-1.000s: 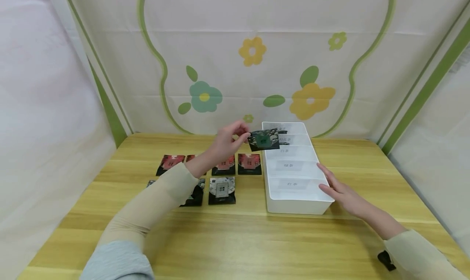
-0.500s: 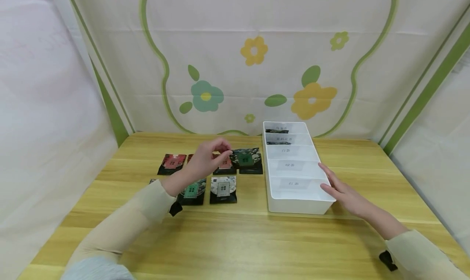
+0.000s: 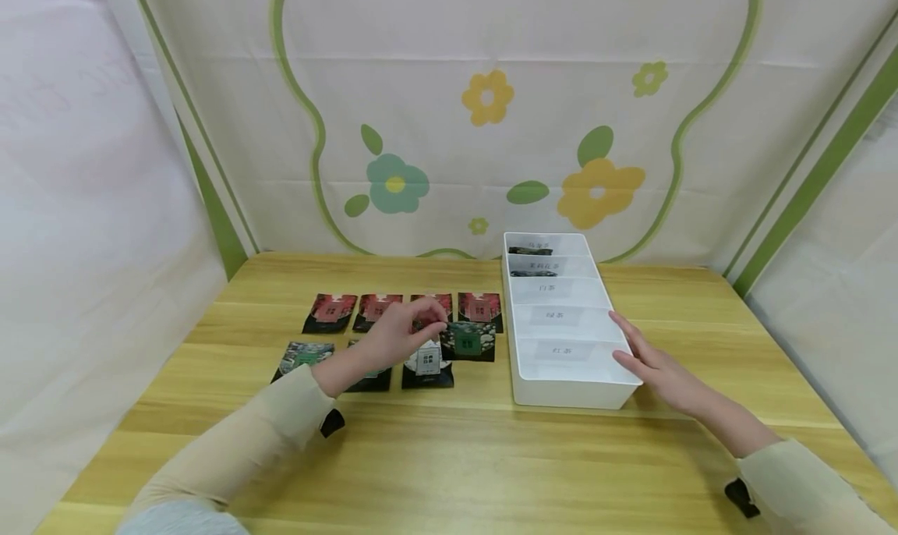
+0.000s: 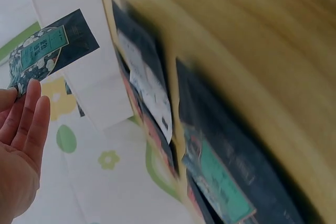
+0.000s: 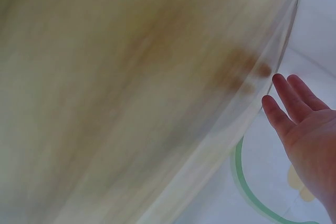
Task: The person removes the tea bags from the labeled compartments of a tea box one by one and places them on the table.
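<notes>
My left hand pinches a dark tea sachet with a green label by one edge, between thumb and fingers. In the left wrist view this sachet hangs from the fingertips, raised off the table. In the head view it partly covers a white-labelled sachet. With fairly straight fingers my right hand touches the right side of a white divided box. Dark sachets stand in its two rear compartments; labels with characters mark the compartments.
Several red-labelled sachets form a back row left of the box. In front of them lie two green-labelled sachets, one partly behind the left wrist. A patterned white curtain rises behind the wooden table.
My left hand has carried the green-labelled sachet from beside the box's rear leftward, then toward the front row. The rear compartments came into fuller view. My right hand has stayed at the box.
</notes>
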Demonstrator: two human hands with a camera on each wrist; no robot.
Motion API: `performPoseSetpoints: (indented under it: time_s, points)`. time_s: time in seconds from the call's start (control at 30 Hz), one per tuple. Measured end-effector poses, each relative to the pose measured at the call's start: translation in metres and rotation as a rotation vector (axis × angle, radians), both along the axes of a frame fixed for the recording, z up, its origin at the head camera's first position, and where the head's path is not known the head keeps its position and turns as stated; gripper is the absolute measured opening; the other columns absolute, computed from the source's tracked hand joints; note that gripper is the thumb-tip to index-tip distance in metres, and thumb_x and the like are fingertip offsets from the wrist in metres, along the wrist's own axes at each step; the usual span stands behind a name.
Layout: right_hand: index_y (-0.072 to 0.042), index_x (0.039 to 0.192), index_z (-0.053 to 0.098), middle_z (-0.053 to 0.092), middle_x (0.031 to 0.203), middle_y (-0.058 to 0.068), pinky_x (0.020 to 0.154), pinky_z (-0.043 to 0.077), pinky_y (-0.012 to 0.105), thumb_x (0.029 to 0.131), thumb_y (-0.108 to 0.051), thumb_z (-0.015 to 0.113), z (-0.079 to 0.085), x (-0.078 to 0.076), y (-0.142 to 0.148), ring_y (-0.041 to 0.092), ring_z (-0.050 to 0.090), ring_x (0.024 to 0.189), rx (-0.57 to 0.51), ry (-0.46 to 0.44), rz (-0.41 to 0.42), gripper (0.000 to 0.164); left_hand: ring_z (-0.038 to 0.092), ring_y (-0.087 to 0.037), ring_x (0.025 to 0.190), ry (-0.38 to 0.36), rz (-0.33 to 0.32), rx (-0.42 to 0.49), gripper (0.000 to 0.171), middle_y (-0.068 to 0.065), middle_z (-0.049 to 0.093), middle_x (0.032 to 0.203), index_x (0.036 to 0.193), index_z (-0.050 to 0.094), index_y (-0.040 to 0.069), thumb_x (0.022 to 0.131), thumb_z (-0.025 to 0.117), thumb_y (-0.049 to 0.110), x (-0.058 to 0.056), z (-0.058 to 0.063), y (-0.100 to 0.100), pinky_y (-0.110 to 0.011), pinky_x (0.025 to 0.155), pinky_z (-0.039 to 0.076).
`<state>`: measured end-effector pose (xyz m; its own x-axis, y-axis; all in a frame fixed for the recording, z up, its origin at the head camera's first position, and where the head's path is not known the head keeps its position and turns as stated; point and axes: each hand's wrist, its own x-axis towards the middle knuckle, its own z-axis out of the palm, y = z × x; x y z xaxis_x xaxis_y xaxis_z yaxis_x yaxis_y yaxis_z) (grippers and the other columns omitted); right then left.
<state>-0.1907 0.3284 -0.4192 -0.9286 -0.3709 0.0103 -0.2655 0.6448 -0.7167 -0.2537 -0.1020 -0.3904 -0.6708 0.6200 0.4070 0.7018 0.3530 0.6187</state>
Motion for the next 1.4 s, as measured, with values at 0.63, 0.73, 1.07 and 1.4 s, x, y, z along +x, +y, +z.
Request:
performPoseSetpoints:
  time_s: [0.63, 0.73, 1.07, 1.4]
  points:
    - [-0.026, 0.157, 0.001, 0.005, 0.159, 0.021, 0.103, 0.029, 0.054, 0.106, -0.025, 0.041, -0.002, 0.000, 0.002, 0.054, 0.023, 0.135, -0.005, 0.009, 0.004, 0.065, 0.066, -0.020, 0.069, -0.169, 0.057, -0.132, 0.004, 0.002, 0.066, 0.079, 0.096, 0.063, 0.006, 0.096, 0.062, 0.010, -0.015, -0.017, 0.035, -0.025, 0.062, 0.050]
    - [-0.026, 0.157, 0.001, 0.005, 0.159, 0.021, 0.103, 0.029, 0.055, 0.106, -0.025, 0.041, -0.001, 0.001, 0.001, 0.054, 0.024, 0.134, -0.002, 0.007, 0.000, 0.065, 0.062, -0.012, 0.068, -0.186, 0.122, -0.205, 0.004, 0.005, 0.064, 0.078, 0.093, 0.066, 0.009, 0.095, 0.065, 0.012, -0.019, -0.017, 0.038, -0.025, 0.063, 0.050]
    - [-0.025, 0.158, 0.001, 0.005, 0.159, 0.023, 0.100, 0.025, 0.068, 0.106, -0.026, 0.040, -0.001, 0.001, 0.000, 0.057, 0.024, 0.132, -0.027, 0.005, 0.003, 0.065, 0.059, -0.005, 0.069, -0.243, 0.189, -0.323, 0.005, 0.008, 0.064, 0.078, 0.089, 0.072, 0.014, 0.092, 0.069, 0.014, -0.029, -0.024, 0.047, -0.026, 0.066, 0.050]
    - [-0.027, 0.157, 0.000, 0.004, 0.159, 0.022, 0.100, 0.024, 0.068, 0.107, -0.028, 0.039, -0.004, -0.001, 0.002, 0.055, 0.024, 0.133, -0.025, -0.003, -0.006, 0.064, 0.060, -0.008, 0.068, -0.318, 0.191, -0.308, 0.006, 0.008, 0.064, 0.077, 0.088, 0.073, 0.014, 0.092, 0.069, 0.014, -0.034, -0.029, 0.048, -0.027, 0.065, 0.049]
